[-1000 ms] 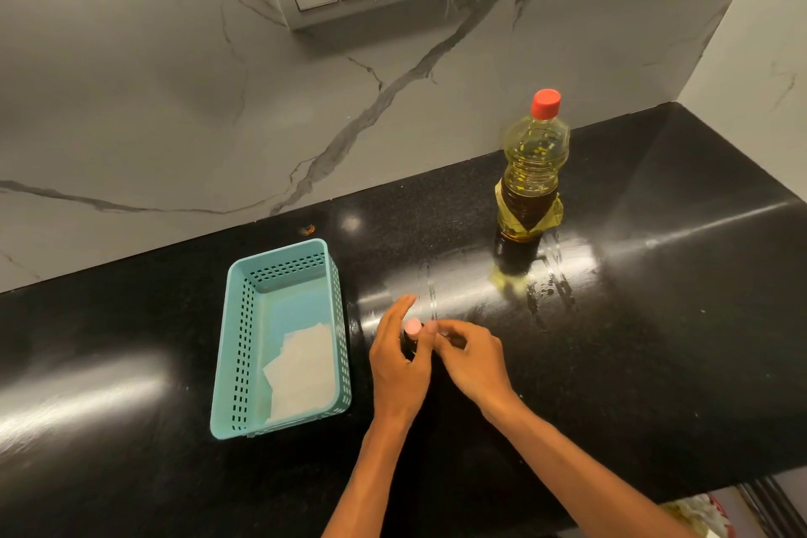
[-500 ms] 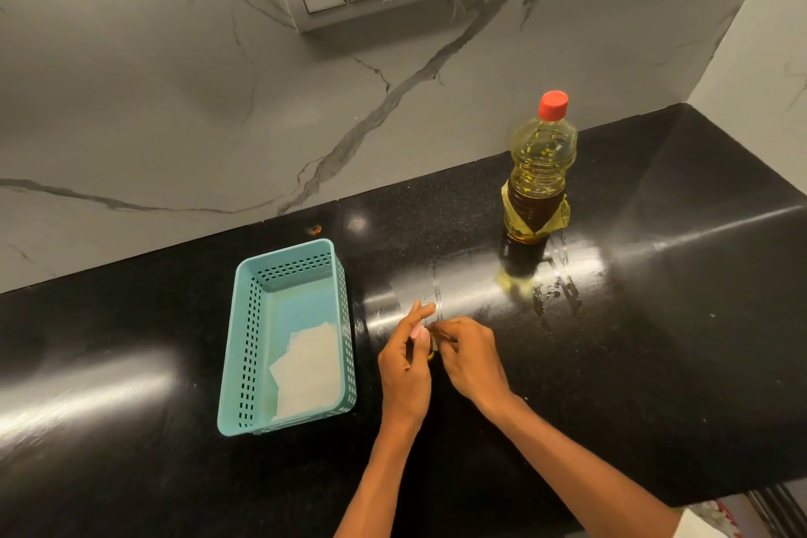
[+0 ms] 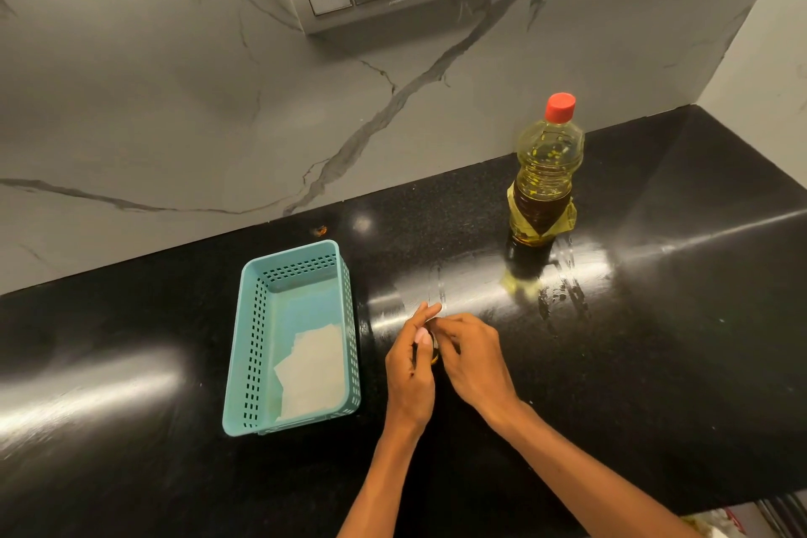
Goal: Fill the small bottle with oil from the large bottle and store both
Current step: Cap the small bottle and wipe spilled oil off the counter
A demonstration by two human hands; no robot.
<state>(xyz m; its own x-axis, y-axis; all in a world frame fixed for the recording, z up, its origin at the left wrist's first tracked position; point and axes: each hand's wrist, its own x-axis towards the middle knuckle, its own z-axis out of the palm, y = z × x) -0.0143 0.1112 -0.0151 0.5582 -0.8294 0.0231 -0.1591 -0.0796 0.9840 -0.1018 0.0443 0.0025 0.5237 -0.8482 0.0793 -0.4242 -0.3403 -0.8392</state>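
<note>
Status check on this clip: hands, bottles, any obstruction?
Left hand and right hand closed around small bottle, mostly hidden. Large bottle capped, upright, untouched. Basket beside hands, nothing blocking.

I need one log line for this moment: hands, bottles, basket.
hands: left and right both on small bottle | big bottle: capped, upright, untouched | basket: holds only paper
</note>
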